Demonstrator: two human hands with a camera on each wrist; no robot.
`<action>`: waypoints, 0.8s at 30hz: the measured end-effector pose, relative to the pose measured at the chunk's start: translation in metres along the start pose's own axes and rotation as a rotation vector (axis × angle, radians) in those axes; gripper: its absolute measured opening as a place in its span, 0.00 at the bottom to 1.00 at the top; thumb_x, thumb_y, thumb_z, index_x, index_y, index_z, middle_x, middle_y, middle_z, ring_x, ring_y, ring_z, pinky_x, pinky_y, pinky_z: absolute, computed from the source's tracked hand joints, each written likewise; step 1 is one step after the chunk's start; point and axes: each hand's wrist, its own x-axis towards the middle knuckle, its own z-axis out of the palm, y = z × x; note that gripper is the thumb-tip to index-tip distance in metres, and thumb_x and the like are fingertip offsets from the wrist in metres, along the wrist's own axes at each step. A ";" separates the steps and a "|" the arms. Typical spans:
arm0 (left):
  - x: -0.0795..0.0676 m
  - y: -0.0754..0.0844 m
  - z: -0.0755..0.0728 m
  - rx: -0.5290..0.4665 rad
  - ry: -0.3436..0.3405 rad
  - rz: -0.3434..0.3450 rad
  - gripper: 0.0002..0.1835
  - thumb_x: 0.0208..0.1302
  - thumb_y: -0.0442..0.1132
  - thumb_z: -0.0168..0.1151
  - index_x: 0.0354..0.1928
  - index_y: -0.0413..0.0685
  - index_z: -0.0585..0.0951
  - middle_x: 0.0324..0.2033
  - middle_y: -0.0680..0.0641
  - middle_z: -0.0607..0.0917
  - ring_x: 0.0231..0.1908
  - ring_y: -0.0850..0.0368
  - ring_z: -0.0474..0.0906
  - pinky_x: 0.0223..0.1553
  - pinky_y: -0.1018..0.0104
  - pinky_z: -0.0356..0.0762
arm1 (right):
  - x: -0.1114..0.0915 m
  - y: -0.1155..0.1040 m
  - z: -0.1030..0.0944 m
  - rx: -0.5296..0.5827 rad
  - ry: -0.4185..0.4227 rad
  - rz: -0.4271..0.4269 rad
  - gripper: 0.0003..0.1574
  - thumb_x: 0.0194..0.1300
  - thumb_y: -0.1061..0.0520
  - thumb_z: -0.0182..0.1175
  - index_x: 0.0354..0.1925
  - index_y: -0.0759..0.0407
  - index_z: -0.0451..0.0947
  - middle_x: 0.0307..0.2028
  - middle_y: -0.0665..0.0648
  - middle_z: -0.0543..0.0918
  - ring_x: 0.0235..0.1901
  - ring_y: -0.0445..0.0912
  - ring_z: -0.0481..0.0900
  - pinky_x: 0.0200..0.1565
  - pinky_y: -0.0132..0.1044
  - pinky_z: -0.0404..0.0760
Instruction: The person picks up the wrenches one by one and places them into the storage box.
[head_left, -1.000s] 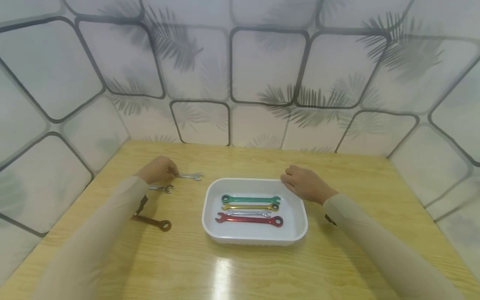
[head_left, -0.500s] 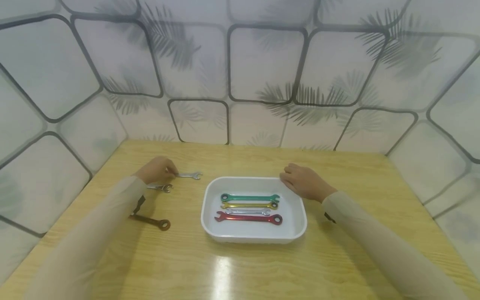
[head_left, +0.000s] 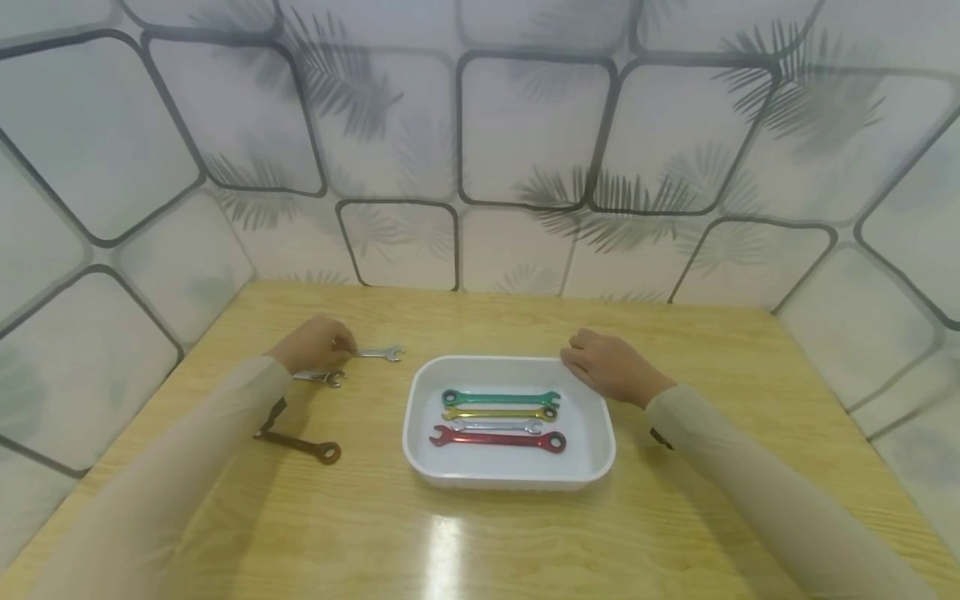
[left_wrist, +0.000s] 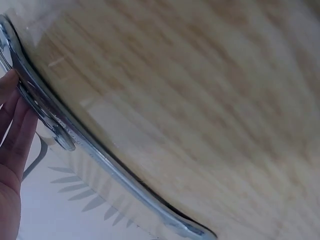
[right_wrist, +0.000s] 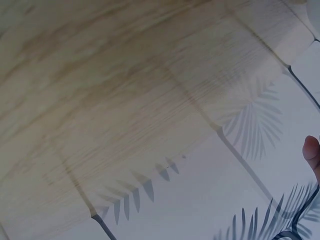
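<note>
In the head view, my left hand (head_left: 315, 343) pinches a silver wrench (head_left: 380, 353) whose open end points right, low over the table. The left wrist view shows thumb and fingers at that wrench (left_wrist: 50, 122), behind a longer silver wrench nearer the camera. That other silver wrench (head_left: 327, 379) lies partly under my left wrist. My right hand (head_left: 615, 368) grips the back right corner of a white tray (head_left: 510, 481), fingers curled. Inside lie a green wrench (head_left: 501, 399), a yellow one (head_left: 498, 413), a silver one (head_left: 495, 427) and a red one (head_left: 498, 438).
A brownish wrench (head_left: 303, 445) lies left of the tray, partly covered by my left sleeve. Patterned walls (head_left: 532, 250) bound the wooden table (head_left: 517, 550) at the back and both sides.
</note>
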 end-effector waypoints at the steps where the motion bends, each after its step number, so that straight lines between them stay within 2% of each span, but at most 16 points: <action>1: 0.001 0.000 0.000 0.007 -0.004 0.009 0.03 0.53 0.31 0.66 0.31 0.43 0.85 0.31 0.44 0.87 0.33 0.51 0.83 0.40 0.55 0.82 | 0.000 0.000 0.000 0.001 0.001 0.000 0.07 0.65 0.57 0.53 0.28 0.54 0.71 0.23 0.50 0.67 0.26 0.41 0.61 0.26 0.30 0.66; 5: 0.003 0.003 -0.002 0.011 -0.028 0.012 0.04 0.52 0.30 0.64 0.30 0.44 0.85 0.29 0.47 0.87 0.31 0.53 0.82 0.38 0.56 0.82 | -0.001 0.000 0.000 -0.004 0.018 -0.011 0.07 0.64 0.57 0.53 0.28 0.54 0.71 0.23 0.50 0.67 0.26 0.41 0.62 0.26 0.30 0.66; 7: 0.004 0.003 -0.003 0.002 -0.044 -0.009 0.05 0.50 0.31 0.63 0.30 0.44 0.85 0.27 0.48 0.86 0.31 0.54 0.80 0.38 0.56 0.81 | -0.001 0.000 0.001 -0.007 0.026 -0.016 0.06 0.64 0.57 0.54 0.28 0.54 0.71 0.23 0.50 0.67 0.26 0.40 0.62 0.26 0.30 0.66; 14: 0.007 0.002 -0.001 -0.028 -0.093 -0.053 0.06 0.44 0.31 0.62 0.27 0.45 0.82 0.22 0.52 0.80 0.25 0.59 0.74 0.30 0.66 0.74 | -0.002 -0.001 0.000 -0.003 0.016 0.001 0.07 0.64 0.57 0.54 0.28 0.53 0.72 0.23 0.49 0.67 0.25 0.40 0.61 0.26 0.29 0.65; 19: 0.007 -0.001 0.001 -0.051 -0.130 -0.081 0.06 0.44 0.30 0.62 0.28 0.46 0.80 0.20 0.52 0.80 0.21 0.61 0.75 0.26 0.69 0.74 | -0.001 -0.003 -0.001 0.002 0.009 0.005 0.07 0.64 0.57 0.54 0.28 0.53 0.72 0.23 0.49 0.66 0.25 0.40 0.61 0.25 0.28 0.65; 24: 0.006 0.003 -0.001 -0.074 -0.124 -0.085 0.06 0.43 0.31 0.62 0.27 0.45 0.80 0.20 0.52 0.80 0.20 0.61 0.75 0.26 0.68 0.74 | -0.001 -0.002 -0.002 -0.003 -0.008 0.017 0.07 0.65 0.57 0.54 0.28 0.53 0.71 0.23 0.49 0.66 0.25 0.40 0.60 0.26 0.29 0.65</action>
